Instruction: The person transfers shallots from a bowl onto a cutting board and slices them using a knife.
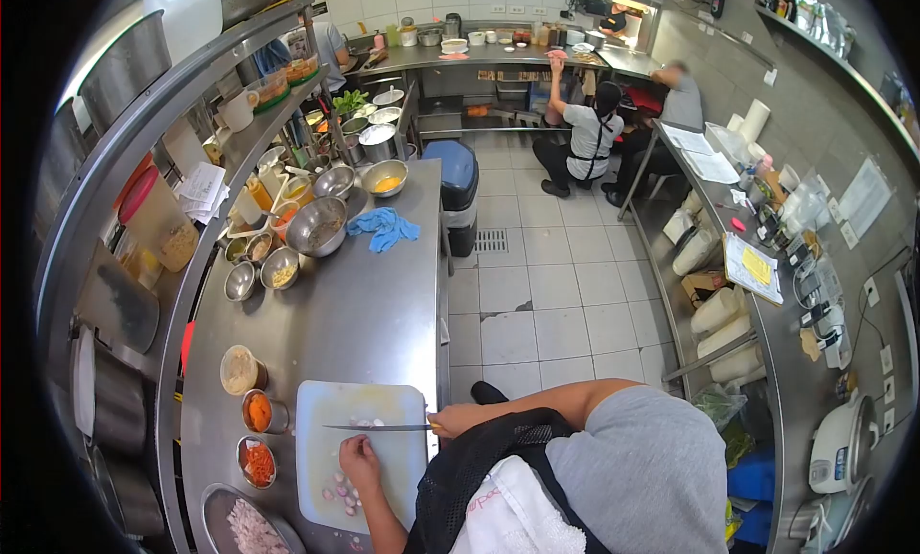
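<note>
My right hand (454,421) is wrapped round the handle of a kitchen knife (379,427). Its long blade lies across a white cutting board (316,401), pointing left. Just below the blade, my left hand (358,460) rests over the board with its fingers curled together; whatever they hold, if anything, is too small to make out. Small pinkish pieces that look like shallots (342,490) lie on the board beside my left wrist. A few pale slices (377,423) sit along the blade.
Left of the board stand cups of orange food (257,412) and shredded carrot (257,463), plus a bowl of chopped pale-pink food (254,530). Metal bowls (317,226) and a blue cloth (383,228) lie farther up. A shelf rack (225,36) overhangs the left side. Co-workers (586,137) are at the back.
</note>
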`<state>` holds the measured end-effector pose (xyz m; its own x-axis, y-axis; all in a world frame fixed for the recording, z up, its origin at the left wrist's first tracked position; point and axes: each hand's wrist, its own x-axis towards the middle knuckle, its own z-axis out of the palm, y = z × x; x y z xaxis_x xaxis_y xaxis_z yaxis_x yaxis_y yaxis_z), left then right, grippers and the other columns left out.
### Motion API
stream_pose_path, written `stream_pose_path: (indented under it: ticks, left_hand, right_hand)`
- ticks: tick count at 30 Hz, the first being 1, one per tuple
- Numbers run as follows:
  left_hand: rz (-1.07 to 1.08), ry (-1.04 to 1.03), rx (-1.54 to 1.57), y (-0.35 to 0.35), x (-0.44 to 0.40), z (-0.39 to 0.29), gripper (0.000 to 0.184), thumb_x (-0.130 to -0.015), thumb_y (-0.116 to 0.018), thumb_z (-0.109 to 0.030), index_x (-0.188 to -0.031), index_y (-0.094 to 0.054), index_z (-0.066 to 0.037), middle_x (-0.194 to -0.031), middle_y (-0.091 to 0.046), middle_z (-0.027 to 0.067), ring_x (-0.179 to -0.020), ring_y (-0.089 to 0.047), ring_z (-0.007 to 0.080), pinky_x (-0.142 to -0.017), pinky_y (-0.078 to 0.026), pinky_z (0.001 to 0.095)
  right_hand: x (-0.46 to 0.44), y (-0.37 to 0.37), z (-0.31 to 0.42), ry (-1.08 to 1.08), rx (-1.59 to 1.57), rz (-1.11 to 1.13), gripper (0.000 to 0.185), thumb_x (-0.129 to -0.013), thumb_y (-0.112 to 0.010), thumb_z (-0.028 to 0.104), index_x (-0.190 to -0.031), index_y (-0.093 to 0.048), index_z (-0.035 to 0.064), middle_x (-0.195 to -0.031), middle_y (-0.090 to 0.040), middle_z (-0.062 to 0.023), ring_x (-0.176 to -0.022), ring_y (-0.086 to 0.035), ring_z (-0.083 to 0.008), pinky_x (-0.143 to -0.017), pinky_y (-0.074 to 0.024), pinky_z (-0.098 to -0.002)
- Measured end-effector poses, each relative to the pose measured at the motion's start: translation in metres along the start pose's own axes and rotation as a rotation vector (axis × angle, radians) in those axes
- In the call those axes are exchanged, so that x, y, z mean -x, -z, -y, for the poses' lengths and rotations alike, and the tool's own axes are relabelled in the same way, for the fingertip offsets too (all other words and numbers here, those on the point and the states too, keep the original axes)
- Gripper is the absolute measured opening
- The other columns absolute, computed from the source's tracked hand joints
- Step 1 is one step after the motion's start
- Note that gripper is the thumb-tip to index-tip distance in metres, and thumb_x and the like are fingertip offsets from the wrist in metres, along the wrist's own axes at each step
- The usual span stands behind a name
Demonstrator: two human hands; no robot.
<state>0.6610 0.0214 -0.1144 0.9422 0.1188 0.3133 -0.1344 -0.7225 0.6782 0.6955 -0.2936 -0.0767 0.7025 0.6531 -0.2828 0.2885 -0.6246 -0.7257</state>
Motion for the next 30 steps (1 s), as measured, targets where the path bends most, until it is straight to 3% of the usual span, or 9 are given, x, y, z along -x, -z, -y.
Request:
stream_pose_path:
  ticks: [5, 8, 10, 11, 12, 13, 14, 18, 30]
  left_hand:
    - [-0.014, 0.200, -0.054, 0.000, -0.002, -0.010, 0.011, -0.091, -0.076, -0.007, -0.096, -0.074, 0.002, -0.089, -0.072, 0.0186, -0.077, -0.070, 0.0342, -0.074, -0.057, 0.0415]
    - [0.020, 0.299, -0.026, -0.007, 0.002, -0.015, 0.019, -0.090, -0.078, -0.010, -0.101, -0.076, 0.006, -0.092, -0.074, 0.0234, -0.081, -0.074, 0.0339, -0.077, -0.059, 0.0408]
    - [-0.024, 0.308, 0.090, -0.012, 0.011, -0.008, 0.024, -0.089, -0.077, -0.013, -0.107, -0.077, 0.004, -0.095, -0.075, 0.0236, -0.084, -0.074, 0.0365, -0.081, -0.060, 0.0423]
    - [0.002, 0.300, 0.048, -0.010, 0.010, -0.004, 0.026, -0.091, -0.075, -0.014, -0.110, -0.077, 0.002, -0.098, -0.075, 0.0235, -0.087, -0.074, 0.0377, -0.083, -0.059, 0.0438]
    - [0.051, 0.356, 0.001, 0.002, 0.008, -0.015, 0.026, -0.092, -0.073, -0.016, -0.113, -0.077, 0.000, -0.102, -0.075, 0.0232, -0.091, -0.073, 0.0382, -0.084, -0.058, 0.0450]
    - [-0.075, 0.273, 0.026, -0.004, 0.014, -0.002, 0.025, -0.092, -0.074, -0.013, -0.113, -0.076, 0.000, -0.097, -0.076, 0.0217, -0.083, -0.074, 0.0326, -0.081, -0.058, 0.0409]
    - [-0.093, 0.262, -0.007, 0.003, 0.014, -0.005, 0.024, -0.091, -0.074, -0.011, -0.112, -0.077, -0.001, -0.097, -0.074, 0.0197, -0.087, -0.072, 0.0334, -0.081, -0.057, 0.0419]
    - [-0.068, 0.147, -0.049, 0.025, 0.016, -0.001, 0.016, -0.091, -0.075, -0.011, -0.105, -0.076, -0.004, -0.095, -0.070, 0.0137, -0.092, -0.070, 0.0335, -0.084, -0.057, 0.0426]
    - [0.022, -0.007, -0.036, 0.022, 0.001, 0.001, 0.013, -0.088, -0.070, -0.003, -0.101, -0.074, -0.004, -0.099, -0.072, 0.0125, -0.097, -0.069, 0.0344, -0.086, -0.057, 0.0432]
  right_hand:
    - [-0.004, -0.016, -0.004, 0.018, 0.010, -0.062, 0.031, -0.106, -0.056, 0.030, -0.115, -0.059, 0.0013, -0.089, -0.072, -0.0285, -0.086, -0.071, -0.0502, -0.076, -0.0548, -0.0607]
    - [-0.007, -0.012, -0.011, 0.087, -0.044, -0.041, 0.031, -0.109, -0.048, 0.029, -0.106, -0.058, -0.0009, -0.087, -0.070, -0.0289, -0.079, -0.069, -0.0493, -0.073, -0.0516, -0.0598]
    - [-0.008, -0.007, -0.005, -0.012, 0.033, 0.011, 0.033, -0.107, -0.052, 0.032, -0.116, -0.062, 0.0022, -0.090, -0.072, -0.0295, -0.085, -0.071, -0.0492, -0.076, -0.0548, -0.0595]
    - [-0.017, -0.024, -0.025, 0.026, 0.042, -0.032, 0.037, -0.106, -0.057, 0.035, -0.123, -0.060, 0.0015, -0.092, -0.073, -0.0302, -0.088, -0.072, -0.0497, -0.079, -0.0564, -0.0593]
    - [-0.021, -0.026, -0.033, 0.132, 0.245, 0.026, 0.041, -0.105, -0.061, 0.036, -0.125, -0.060, 0.0010, -0.092, -0.073, -0.0306, -0.088, -0.072, -0.0504, -0.079, -0.0558, -0.0602]
    - [-0.023, -0.030, -0.034, -0.055, 0.098, 0.005, 0.043, -0.104, -0.063, 0.037, -0.127, -0.059, 0.0009, -0.093, -0.073, -0.0315, -0.087, -0.071, -0.0518, -0.078, -0.0548, -0.0611]
    - [-0.018, -0.025, -0.027, -0.033, 0.085, -0.033, 0.041, -0.104, -0.061, 0.038, -0.120, -0.061, 0.0002, -0.094, -0.071, -0.0348, -0.092, -0.071, -0.0516, -0.078, -0.0563, -0.0607]
    - [-0.019, -0.004, 0.014, 0.025, 0.111, 0.042, 0.037, -0.105, -0.062, 0.033, -0.119, -0.059, -0.0011, -0.090, -0.071, -0.0351, -0.087, -0.069, -0.0548, -0.077, -0.0550, -0.0604]
    - [0.005, 0.015, 0.041, -0.007, 0.408, 0.026, 0.028, -0.107, -0.058, 0.032, -0.115, -0.054, 0.0050, -0.083, -0.072, -0.0291, -0.078, -0.070, -0.0514, -0.071, -0.0555, -0.0618]
